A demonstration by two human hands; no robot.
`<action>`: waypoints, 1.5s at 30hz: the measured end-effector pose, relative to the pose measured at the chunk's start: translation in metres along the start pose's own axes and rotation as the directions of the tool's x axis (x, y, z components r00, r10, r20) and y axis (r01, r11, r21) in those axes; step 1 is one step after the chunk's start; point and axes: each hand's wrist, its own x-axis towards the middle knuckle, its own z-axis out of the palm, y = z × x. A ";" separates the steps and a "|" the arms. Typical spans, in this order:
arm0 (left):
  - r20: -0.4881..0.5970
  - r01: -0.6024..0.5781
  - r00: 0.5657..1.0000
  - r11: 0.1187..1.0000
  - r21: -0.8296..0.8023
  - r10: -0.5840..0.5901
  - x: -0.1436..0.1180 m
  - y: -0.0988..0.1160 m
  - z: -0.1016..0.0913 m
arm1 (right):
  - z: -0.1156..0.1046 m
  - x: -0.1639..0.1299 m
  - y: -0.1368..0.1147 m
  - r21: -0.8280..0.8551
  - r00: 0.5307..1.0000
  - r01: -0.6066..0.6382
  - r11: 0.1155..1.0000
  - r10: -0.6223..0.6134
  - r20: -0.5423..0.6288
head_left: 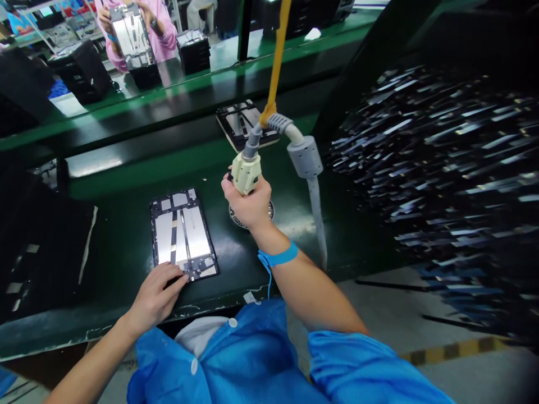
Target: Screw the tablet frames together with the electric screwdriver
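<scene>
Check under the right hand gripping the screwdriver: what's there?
Under the right hand holding the screwdriver, a round metal dish edge shows on the bench; its contents are covered.

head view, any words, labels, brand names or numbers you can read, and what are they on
None can be read.
Pale tool in the right hand: no legible marking.
Flat panel under the left hand: only bare metal plates and strips, no print.
Posters at the far left top: coloured print, too small and blurred to read.
</scene>
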 end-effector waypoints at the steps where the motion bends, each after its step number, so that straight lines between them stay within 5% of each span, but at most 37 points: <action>1: 0.009 0.003 1.000 1.000 0.004 -0.003 0.002 0.001 0.000 | 0.000 0.000 0.000 0.000 1.000 0.002 1.000 -0.002 0.000; 9: -0.079 0.074 0.994 0.997 0.035 -0.071 0.003 0.010 0.011 | -0.001 -0.001 0.005 0.006 1.000 -0.023 1.000 0.023 0.010; 25: -0.087 0.306 0.951 0.943 0.133 -0.297 -0.009 0.026 0.018 | -0.003 -0.004 0.006 0.011 0.998 -0.069 0.998 0.069 0.010; 29: -0.104 0.290 0.954 0.953 0.093 -0.280 -0.003 0.013 0.024 | -0.004 -0.003 0.006 0.029 0.996 -0.092 0.995 0.092 0.012; 36: -0.127 0.272 0.957 0.959 0.081 -0.261 0.063 -0.034 0.039 | -0.004 -0.002 0.003 0.036 0.996 -0.093 0.995 0.093 -0.011; 45: -0.147 0.264 0.955 0.964 0.039 -0.256 0.076 -0.038 0.046 | -0.002 -0.001 0.009 0.000 0.996 -0.094 0.996 0.094 -0.004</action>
